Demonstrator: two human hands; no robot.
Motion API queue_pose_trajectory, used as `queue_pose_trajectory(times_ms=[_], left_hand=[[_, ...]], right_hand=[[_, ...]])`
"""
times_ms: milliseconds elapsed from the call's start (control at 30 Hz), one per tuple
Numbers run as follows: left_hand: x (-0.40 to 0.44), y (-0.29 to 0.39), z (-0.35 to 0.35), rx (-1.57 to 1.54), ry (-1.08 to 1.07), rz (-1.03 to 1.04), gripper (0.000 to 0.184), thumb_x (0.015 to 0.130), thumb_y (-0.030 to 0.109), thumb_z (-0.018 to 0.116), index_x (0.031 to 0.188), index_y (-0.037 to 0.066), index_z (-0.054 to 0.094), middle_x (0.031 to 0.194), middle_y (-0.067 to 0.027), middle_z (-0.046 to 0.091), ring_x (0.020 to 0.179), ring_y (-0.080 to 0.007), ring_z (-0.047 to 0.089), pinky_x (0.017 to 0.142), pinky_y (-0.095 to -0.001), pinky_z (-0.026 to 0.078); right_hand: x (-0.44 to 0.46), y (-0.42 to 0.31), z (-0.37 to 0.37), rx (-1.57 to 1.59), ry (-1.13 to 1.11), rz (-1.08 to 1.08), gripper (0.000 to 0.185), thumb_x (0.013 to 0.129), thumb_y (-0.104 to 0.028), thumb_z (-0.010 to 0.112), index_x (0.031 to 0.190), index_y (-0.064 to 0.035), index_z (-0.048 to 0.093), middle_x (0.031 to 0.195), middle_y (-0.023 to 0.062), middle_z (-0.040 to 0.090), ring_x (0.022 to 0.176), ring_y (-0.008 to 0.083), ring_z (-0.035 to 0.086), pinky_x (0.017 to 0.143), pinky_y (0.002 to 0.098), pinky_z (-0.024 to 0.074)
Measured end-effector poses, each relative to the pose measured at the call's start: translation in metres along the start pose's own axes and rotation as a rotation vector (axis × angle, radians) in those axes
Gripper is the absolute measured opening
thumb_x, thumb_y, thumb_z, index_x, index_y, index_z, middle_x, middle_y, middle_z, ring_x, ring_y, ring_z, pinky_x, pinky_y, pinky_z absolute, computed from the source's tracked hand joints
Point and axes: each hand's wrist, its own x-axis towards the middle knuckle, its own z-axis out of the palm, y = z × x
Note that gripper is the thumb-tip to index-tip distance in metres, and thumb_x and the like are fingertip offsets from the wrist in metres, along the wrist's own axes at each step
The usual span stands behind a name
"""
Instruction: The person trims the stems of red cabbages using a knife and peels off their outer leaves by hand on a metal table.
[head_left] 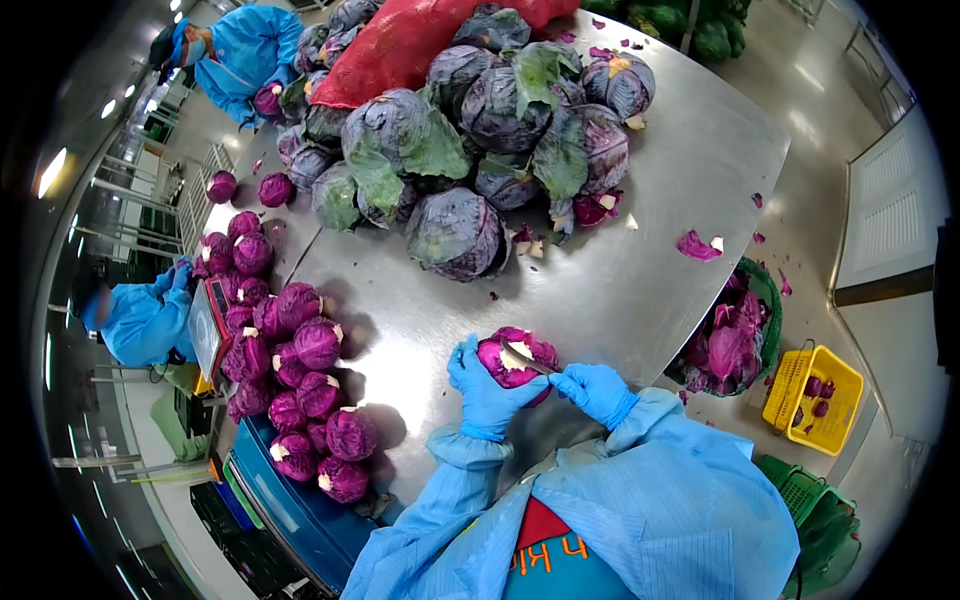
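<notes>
My left hand (488,388), in a blue glove, is wrapped round the left side of a purple red cabbage (535,345) and holds it just above the metal table. The pale cut stem of the cabbage faces up. My right hand (598,392), gloved as well, is closed round a knife (527,360), its blade lying against the stem. The knife's handle is hidden in my fingers. Beyond my hands lies a heap of untrimmed cabbages (458,235) with dull outer leaves. Trimmed purple cabbages (318,342) are piled to my left.
The steel table (690,140) carries a red mesh sack (385,50) and a loose leaf scrap (697,246). At the right edge stand a green basket of leaves (768,310) and a yellow crate (850,385). A blue bin (300,500) is at left. Two co-workers (245,60) stand across and left.
</notes>
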Motion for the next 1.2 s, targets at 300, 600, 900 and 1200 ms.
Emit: queue_pose_trajectory(times_ms=[300, 600, 900, 1200], left_hand=[[-0.003, 0.003, 0.012, 0.028, -0.005, 0.125, 0.13, 0.047, 0.057, 0.089, 0.141, -0.005, 0.024, 0.14, -0.0279, 0.03, 0.127, -0.0419, 0.034, 0.107, -0.049, 0.031], [0.002, 0.025, 0.008, 0.063, 0.003, 0.035, 0.124, 0.047, 0.053, 0.089, 0.139, -0.004, 0.03, 0.136, -0.0274, 0.036, 0.124, -0.0429, 0.037, 0.105, -0.0497, 0.033], [-0.002, 0.013, 0.003, -0.047, -0.016, -0.014, 0.125, 0.048, 0.052, 0.088, 0.142, -0.002, 0.026, 0.14, -0.0291, 0.03, 0.124, -0.0449, 0.034, 0.105, -0.0523, 0.032], [-0.009, 0.047, 0.01, 0.16, 0.056, 0.052, 0.117, 0.049, 0.047, 0.089, 0.14, 0.001, 0.033, 0.135, -0.0299, 0.033, 0.121, -0.0453, 0.036, 0.1, -0.0532, 0.035]], right_hand=[[0.031, 0.026, -0.023, -0.061, -0.178, -0.051, 0.052, 0.094, -0.056, 0.045, 0.075, -0.0105, 0.062, 0.069, 0.0165, 0.06, 0.067, 0.0384, 0.06, 0.064, 0.0451, 0.0478], [0.032, -0.013, -0.026, -0.152, -0.105, 0.095, 0.058, 0.094, -0.06, 0.041, 0.076, -0.0091, 0.062, 0.068, 0.0165, 0.06, 0.066, 0.0371, 0.06, 0.064, 0.0448, 0.0478], [0.034, 0.009, -0.013, 0.018, 0.124, -0.038, 0.045, 0.087, -0.053, 0.06, 0.091, -0.0086, 0.066, 0.075, 0.014, 0.063, 0.067, 0.0334, 0.06, 0.065, 0.0413, 0.0485], [0.061, -0.04, -0.038, -0.291, -0.046, -0.089, 0.039, 0.082, -0.041, 0.062, 0.107, -0.0103, 0.062, 0.095, 0.0158, 0.066, 0.089, 0.0352, 0.064, 0.075, 0.045, 0.0504]])
